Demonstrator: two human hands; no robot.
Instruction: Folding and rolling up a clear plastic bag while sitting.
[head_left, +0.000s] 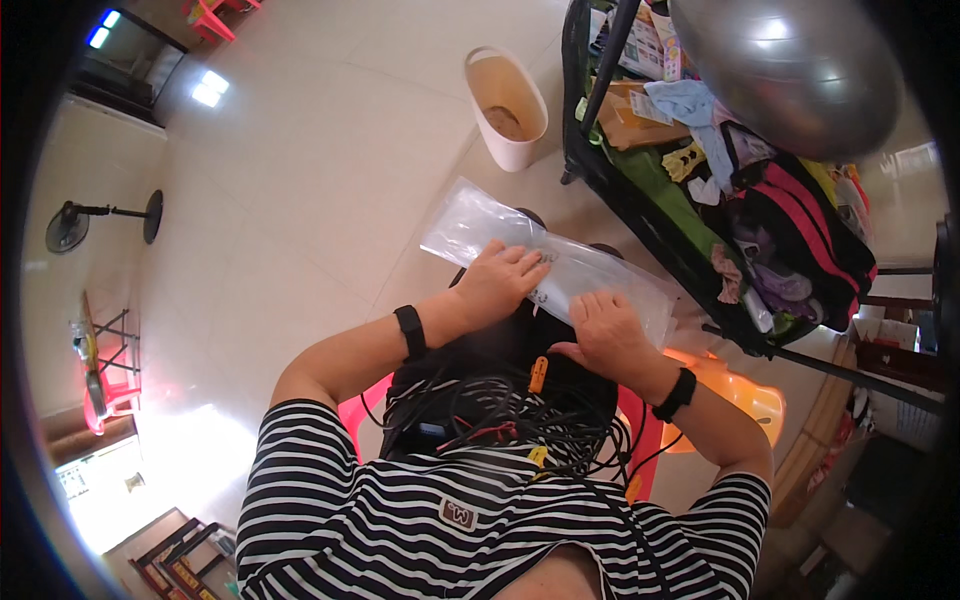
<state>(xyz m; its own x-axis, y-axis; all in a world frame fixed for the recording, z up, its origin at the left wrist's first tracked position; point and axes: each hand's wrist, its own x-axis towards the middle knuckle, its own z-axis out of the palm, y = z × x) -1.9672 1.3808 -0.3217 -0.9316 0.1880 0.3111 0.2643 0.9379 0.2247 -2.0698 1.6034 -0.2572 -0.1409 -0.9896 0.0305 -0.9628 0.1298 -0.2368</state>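
Observation:
A clear plastic bag (480, 217), flat and creased with some printed marks, lies across my lap. My left hand (501, 283) rests palm down on its middle, fingers lying over the plastic. Nearer its right end, my right hand (609, 330) touches the near edge with bent fingers, its thumb stretched out apart below the bag. Both wrists wear a black band. Black cables (510, 412) lie tangled over my lap, with an orange clip (538, 375) and a yellow clip (538, 457) among them.
Beyond the bag stands an off-white bin (517, 150) on the tiled floor. To the right, a black-framed playpen (600, 176) holds clothes, cardboard and a pink-and-black bag; a grey ball (795, 67) sits over it. An orange plastic stool (742, 401) stands at my right, a fan (67, 226) far left.

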